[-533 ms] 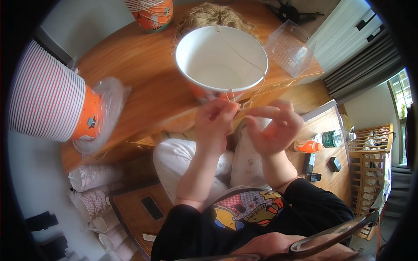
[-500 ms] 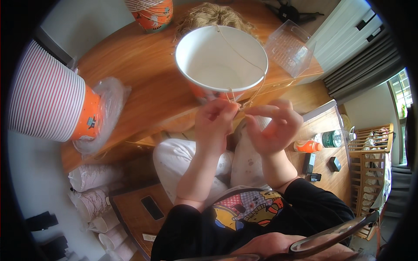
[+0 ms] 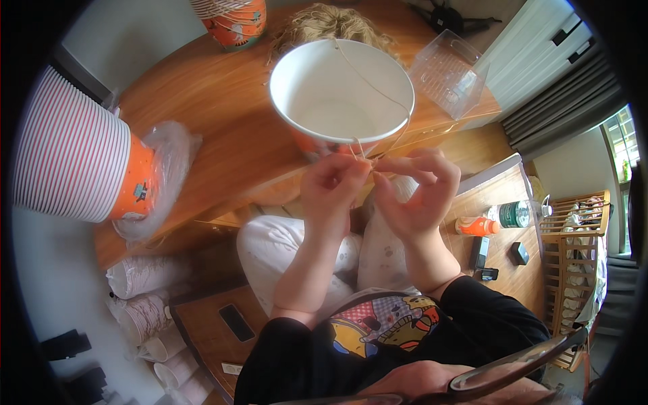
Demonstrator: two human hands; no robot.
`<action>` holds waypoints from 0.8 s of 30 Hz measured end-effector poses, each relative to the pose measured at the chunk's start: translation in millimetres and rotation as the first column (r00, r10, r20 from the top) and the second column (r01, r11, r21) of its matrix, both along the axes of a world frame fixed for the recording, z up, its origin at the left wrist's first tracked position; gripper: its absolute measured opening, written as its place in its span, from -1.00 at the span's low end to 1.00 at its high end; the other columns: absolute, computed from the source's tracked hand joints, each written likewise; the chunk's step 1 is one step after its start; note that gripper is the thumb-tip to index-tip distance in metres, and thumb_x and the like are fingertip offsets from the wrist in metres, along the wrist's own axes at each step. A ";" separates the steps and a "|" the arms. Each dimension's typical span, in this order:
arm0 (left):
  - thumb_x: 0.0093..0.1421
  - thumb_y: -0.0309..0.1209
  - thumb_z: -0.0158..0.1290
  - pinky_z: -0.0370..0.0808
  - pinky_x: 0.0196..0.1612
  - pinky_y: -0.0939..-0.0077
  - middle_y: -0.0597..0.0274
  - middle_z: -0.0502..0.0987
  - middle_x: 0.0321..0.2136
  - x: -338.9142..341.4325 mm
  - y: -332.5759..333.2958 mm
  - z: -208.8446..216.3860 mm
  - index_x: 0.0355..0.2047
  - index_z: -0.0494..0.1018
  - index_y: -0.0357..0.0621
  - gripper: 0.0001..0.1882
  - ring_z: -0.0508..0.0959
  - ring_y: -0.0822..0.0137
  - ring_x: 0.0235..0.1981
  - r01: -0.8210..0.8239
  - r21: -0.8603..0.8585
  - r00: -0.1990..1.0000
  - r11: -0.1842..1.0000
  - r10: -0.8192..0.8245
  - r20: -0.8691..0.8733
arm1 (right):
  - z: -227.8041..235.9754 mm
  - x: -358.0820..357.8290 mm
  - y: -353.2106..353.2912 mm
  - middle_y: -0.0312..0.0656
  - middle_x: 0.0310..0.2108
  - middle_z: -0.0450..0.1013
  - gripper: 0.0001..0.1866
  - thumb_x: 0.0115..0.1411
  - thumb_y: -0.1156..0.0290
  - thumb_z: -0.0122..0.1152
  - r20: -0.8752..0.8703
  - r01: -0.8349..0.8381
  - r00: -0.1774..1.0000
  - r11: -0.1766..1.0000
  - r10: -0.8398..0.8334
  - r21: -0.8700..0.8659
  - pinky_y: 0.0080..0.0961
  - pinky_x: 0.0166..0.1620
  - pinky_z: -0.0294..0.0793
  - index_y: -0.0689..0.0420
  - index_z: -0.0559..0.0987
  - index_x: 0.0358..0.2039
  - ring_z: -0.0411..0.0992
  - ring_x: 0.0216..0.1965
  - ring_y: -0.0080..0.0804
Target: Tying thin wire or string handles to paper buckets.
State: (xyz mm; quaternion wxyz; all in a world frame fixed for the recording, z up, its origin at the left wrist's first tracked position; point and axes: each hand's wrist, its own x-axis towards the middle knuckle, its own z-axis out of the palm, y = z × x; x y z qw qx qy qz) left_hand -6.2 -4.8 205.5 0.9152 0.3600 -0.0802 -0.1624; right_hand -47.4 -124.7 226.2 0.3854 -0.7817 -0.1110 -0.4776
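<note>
The left hand (image 3: 332, 185) pinched string (image 3: 368, 86) near the bucket (image 3: 290, 94); the right hand (image 3: 424, 196) was narrow there, its hold hard to see; the bucket stood on the bench (image 3: 196, 115) by a clear box (image 3: 445, 75), hiding part of a tan pile (image 3: 331, 21).

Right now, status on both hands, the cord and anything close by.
Left hand pinching thin cord. Right hand at same cord, grip unclear. Cord runs across bucket mouth. Strand bundle behind bucket, clear plastic box right.
</note>
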 end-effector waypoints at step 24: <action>0.19 -0.47 0.08 0.06 -0.70 0.76 0.45 0.37 -0.68 -0.3 -6.4 0.2 -0.36 0.49 -0.25 -0.91 0.18 0.67 -0.75 -0.155 0.103 0.986 0.983 0.147 0.084 | 2.5 1.6 0.2 -0.29 -0.43 0.58 -0.43 -0.16 0.69 0.34 -0.005 0.044 0.999 0.998 -0.044 0.034 -0.49 -0.29 0.22 0.07 0.14 -0.28 0.27 -0.53 -0.49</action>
